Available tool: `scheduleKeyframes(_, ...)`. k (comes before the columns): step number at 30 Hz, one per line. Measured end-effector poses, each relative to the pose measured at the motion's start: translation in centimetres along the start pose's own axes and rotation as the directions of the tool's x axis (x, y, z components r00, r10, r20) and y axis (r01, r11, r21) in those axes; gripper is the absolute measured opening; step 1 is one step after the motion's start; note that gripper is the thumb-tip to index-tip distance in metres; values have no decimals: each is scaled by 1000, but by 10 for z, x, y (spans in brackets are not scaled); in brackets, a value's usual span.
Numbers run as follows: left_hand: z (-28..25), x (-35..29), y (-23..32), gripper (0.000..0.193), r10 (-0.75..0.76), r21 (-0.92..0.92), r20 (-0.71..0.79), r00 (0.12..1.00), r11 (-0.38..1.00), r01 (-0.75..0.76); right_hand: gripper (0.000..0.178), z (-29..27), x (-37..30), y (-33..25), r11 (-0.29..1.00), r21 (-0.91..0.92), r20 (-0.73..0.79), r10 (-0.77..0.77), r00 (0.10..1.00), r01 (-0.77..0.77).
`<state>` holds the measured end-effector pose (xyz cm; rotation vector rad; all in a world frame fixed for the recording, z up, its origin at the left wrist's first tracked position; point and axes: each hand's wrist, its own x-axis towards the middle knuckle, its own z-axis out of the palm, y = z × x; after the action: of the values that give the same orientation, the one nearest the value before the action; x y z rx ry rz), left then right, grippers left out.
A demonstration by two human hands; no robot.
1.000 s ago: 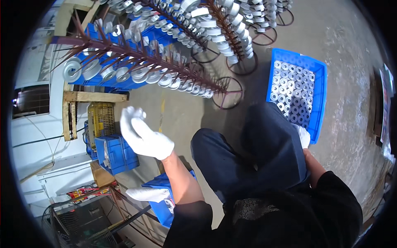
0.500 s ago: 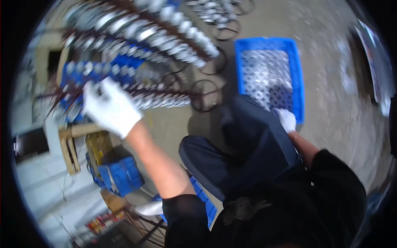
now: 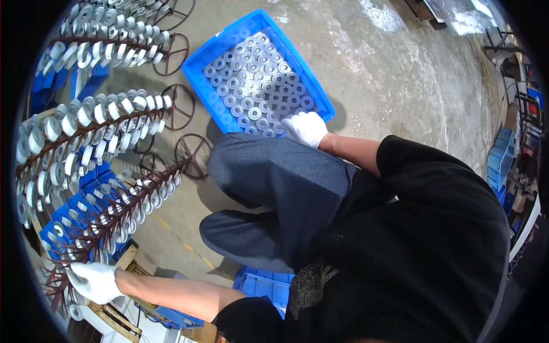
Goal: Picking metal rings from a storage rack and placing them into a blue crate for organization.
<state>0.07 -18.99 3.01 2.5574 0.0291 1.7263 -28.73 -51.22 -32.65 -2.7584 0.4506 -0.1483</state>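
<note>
My left hand (image 3: 96, 283), in a white glove, is at the bare-pronged end of a brown spiked rack (image 3: 123, 214) at lower left. Its fingers are curled among the prongs; what lies in them, if anything, is hidden. Pale metal rings (image 3: 155, 200) hang along both sides of this rack. My right hand (image 3: 307, 129), also gloved in white, rests at the near corner of a blue bin (image 3: 309, 71), its fingers curled over the rings inside. Whether they hold a ring is hidden. Flat metal rings (image 3: 254, 113) lie across the bin's floor.
More spiked racks with rings, such as one (image 3: 86, 123) at left and another (image 3: 114, 48) behind it, end in round wheel-like bases (image 3: 176, 107). A blue crate (image 3: 263, 284) lies below my legs. Another blue bin (image 3: 501, 151) stands at far right on the concrete floor.
The view has turned, so the bin now appears nearer the middle and tilted. My left hand has moved to the pronged end of the near rack. My right hand stays at the bin's near corner.
</note>
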Motion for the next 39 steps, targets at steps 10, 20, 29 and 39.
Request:
scheduleKeyframes(10, -9, -1, -5, 25, -199, -228, 146, 969, 946, 229, 17, -2, 3, -4, 998, 57, 28, 25, 999, -27)
scheduleKeyframes(20, -35, 16, -52, 26, -328, -376, 216, 919, 841, 389, 16, -6, 9, -9, 999, 41, 115, -3, 993, -2)
scheduleKeyframes(29, -22, 8, -105, 34, -257, -499, 335, 907, 768, 402, 19, -15, 11, -9, 999, 17, 172, 36, 984, -39)
scheduleKeyframes(39, -24, 7, -185, 43, -246, -757, 537, 807, 282, 590, 27, -28, 22, -2, 956, 272, 409, -15, 912, -107)
